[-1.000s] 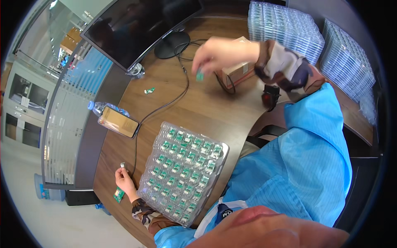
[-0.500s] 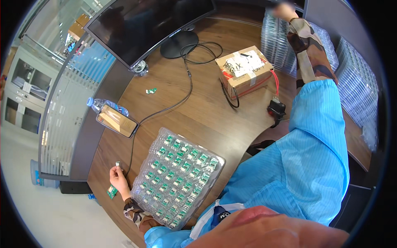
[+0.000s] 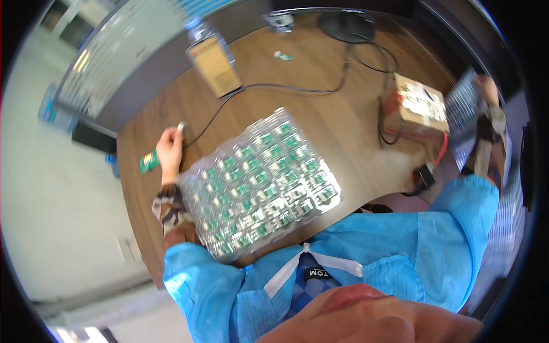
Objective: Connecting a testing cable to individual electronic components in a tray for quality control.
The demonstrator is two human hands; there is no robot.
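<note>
My left hand [image 3: 170, 150] is at the table's left side, fingers pinched on a small whitish piece [image 3: 182, 126] at its tips; its kind is too small to tell. A black cable [image 3: 213, 117] runs close by that hand. A green circuit board [image 3: 149, 162] lies just left of it. Right of my left wrist lies a clear plastic tray [image 3: 280, 116] holding rows of small green circuit boards [image 3: 260, 178]. My right arm reaches to the far right, where my right hand [image 3: 488, 90] is at stacked clear plastic trays [image 3: 462, 103]. Blur hides its fingers and whether it grips one.
A taped cardboard box [image 3: 414, 106] with red and black wires stands at the right, a black switch-like part [image 3: 424, 178] near the table edge. A phone [image 3: 216, 67] leans on a water bottle [image 3: 201, 35] at the back left. Behind are a small green board [image 3: 283, 56] and monitor base [image 3: 346, 26].
The view has turned, so the table and tray sit differently in it. My left hand keeps its pinch. My right hand remains by the stacked trays, now lower in the view.
</note>
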